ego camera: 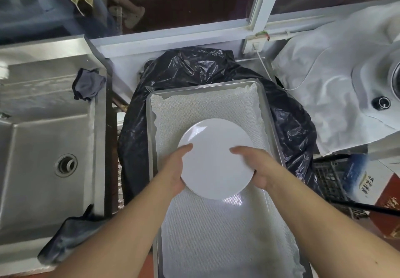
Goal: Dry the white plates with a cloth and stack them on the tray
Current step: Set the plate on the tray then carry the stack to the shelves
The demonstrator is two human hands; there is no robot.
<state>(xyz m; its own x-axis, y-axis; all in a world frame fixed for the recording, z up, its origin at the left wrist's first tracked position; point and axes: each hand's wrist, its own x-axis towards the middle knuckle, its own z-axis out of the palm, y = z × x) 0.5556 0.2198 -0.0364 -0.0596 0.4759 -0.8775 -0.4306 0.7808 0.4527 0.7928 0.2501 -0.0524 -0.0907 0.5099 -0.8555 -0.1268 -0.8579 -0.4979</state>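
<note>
A round white plate (214, 158) is held over the metal tray (149, 113), which is lined with a white mesh mat. My left hand (173, 169) grips the plate's left rim, thumb on top. My right hand (257, 167) grips its right rim, thumb lying across the face. The plate hovers a little above the mat and casts a bright patch below its near edge. A dark grey cloth (67, 234) lies draped over the near corner of the sink. A second dark cloth (88, 86) hangs over the sink's right wall.
A steel sink (43, 147) with a drain fills the left side. The tray rests on a bin lined with a black bag (194, 71). A white cloth-covered appliance (337, 82) stands at the right, with a black crate (331, 180) and boxes below it.
</note>
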